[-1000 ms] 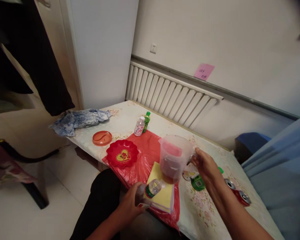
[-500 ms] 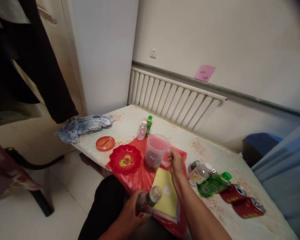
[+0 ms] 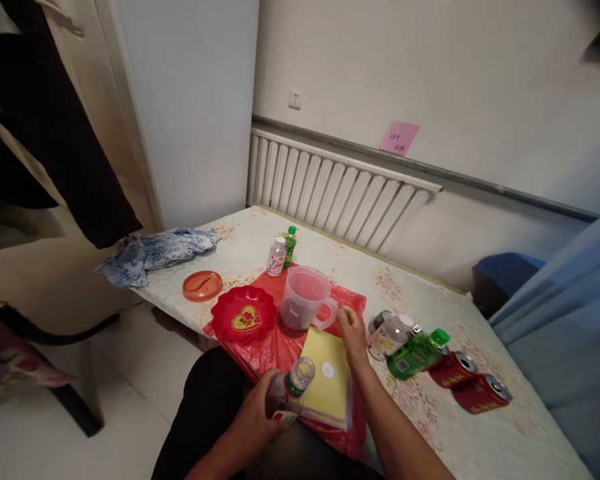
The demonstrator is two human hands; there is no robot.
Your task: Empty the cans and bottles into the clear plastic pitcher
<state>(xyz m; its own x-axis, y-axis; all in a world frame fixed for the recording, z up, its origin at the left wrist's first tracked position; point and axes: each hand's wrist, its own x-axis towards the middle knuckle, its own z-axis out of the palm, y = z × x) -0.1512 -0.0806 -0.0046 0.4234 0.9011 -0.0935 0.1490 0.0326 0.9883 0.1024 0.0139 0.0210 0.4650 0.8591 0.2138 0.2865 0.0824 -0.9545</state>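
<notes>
The right hand just let go, so the jug at twelve o'clock stands alone; the left hand holds a bottle.

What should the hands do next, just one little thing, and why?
Maybe tip the bottle more upright in the left hand: it leans, its mouth is open, and I can't tell if it's empty. The jug stands by itself, so it seems fine to leave.
</notes>
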